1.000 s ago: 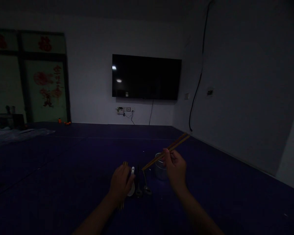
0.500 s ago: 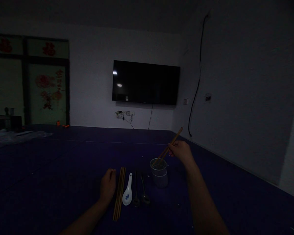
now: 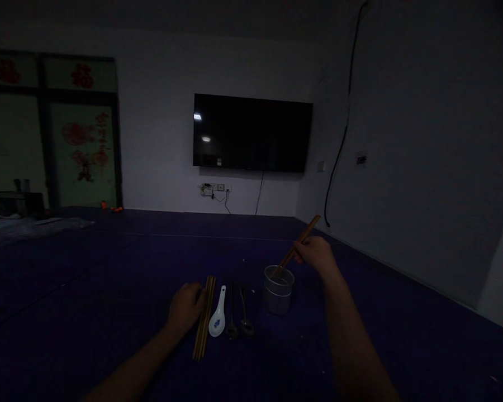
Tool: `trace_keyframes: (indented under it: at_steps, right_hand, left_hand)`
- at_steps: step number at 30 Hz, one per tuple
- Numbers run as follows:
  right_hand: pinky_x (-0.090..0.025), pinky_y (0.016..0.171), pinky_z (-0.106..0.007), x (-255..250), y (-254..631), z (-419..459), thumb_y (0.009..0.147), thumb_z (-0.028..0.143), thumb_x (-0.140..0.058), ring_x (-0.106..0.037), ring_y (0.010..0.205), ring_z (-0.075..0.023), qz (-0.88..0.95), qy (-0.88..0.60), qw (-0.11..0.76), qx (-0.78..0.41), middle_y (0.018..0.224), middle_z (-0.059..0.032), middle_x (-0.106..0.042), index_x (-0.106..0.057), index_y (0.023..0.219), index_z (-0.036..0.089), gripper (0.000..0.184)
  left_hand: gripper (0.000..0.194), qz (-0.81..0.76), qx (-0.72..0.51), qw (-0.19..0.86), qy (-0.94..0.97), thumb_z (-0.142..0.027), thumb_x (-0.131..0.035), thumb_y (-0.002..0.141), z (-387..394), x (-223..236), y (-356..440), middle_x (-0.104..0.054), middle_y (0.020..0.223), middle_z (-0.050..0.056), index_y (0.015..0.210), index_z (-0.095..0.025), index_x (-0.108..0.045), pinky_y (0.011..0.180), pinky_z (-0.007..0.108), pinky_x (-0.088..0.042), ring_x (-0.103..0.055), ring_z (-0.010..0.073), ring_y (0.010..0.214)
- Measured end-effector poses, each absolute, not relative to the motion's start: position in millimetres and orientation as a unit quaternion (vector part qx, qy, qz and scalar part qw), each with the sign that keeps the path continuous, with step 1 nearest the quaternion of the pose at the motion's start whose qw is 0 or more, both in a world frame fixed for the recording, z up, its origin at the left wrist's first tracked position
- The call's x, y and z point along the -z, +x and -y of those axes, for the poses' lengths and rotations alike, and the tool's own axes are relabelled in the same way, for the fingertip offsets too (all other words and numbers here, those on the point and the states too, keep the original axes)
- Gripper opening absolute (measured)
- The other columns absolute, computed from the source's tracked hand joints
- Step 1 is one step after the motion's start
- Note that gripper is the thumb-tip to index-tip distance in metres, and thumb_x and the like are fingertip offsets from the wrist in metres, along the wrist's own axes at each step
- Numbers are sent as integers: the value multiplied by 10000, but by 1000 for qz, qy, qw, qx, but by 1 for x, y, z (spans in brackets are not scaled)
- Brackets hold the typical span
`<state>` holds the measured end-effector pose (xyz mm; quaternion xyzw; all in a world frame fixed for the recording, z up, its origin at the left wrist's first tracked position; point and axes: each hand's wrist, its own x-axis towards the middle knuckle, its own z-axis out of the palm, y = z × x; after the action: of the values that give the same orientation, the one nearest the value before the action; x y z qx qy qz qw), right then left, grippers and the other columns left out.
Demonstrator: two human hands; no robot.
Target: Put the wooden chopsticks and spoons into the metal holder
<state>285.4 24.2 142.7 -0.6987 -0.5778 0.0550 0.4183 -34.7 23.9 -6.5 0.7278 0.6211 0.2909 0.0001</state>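
Observation:
My right hand (image 3: 316, 252) grips a pair of wooden chopsticks (image 3: 297, 246) at mid-length, their lower tips dipping into a round metal cup (image 3: 279, 289) on the dark blue floor mat. My left hand (image 3: 185, 307) rests curled on the mat, its fingers touching the left side of a bundle of wooden chopsticks (image 3: 204, 324) lying flat. Right of that bundle lie a white ceramic spoon with a blue pattern (image 3: 217, 320) and two dark metal spoons (image 3: 238, 317).
The dim room has a dark blue mat (image 3: 109, 268) across the floor. A black television (image 3: 251, 133) hangs on the far wall above a socket with cables. A window with red paper cuttings (image 3: 81, 145) is at the left. A black cable runs down the right wall.
My right hand carried the chopsticks from beside the spoons out over the metal cup and lowered their tips into it. My left hand slid off the spoons to the left of the chopstick bundle.

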Motion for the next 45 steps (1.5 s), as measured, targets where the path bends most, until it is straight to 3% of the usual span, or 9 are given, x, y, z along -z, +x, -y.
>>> trace_keyframes:
  at_steps: [6, 19, 25, 45]
  right_hand:
    - [-443, 464, -159, -142, 286, -25, 801, 199, -527, -651, 506, -129, 588, -701, 394, -89, 574, -55, -697, -649, 624, 142, 222]
    - [-427, 496, -163, -138, 281, -25, 728, 162, -580, -669, 594, -148, 631, -716, 289, -75, 578, -72, -695, -675, 552, 131, 202]
    - [-409, 493, -165, -130, 281, -30, 710, 155, -563, -642, 554, -132, 648, -714, 255, -74, 508, -47, -658, -630, 434, 156, 284]
    - [-380, 454, -163, -116, 294, -43, 712, 159, -562, -625, 527, -124, 629, -730, 258, -77, 514, -49, -653, -607, 427, 161, 288]
  left_hand:
    - [258, -622, -237, -36, 746, -263, -391, 896, -21, 2, -37, -676, 900, 78, 828, -174, -623, 746, 273, -382, -604, 188, 878]
    - [283, -617, -221, -24, 755, -274, -384, 898, -22, 8, -36, -680, 872, 75, 797, -172, -628, 704, 263, -379, -612, 178, 831]
    - [256, -609, -235, -12, 757, -264, -401, 883, -18, 6, -32, -681, 871, 73, 794, -179, -627, 705, 259, -379, -614, 182, 841]
    - [306, -606, -241, -4, 758, -283, -374, 895, -18, 5, -30, -676, 828, 78, 768, -172, -630, 675, 257, -371, -614, 175, 791]
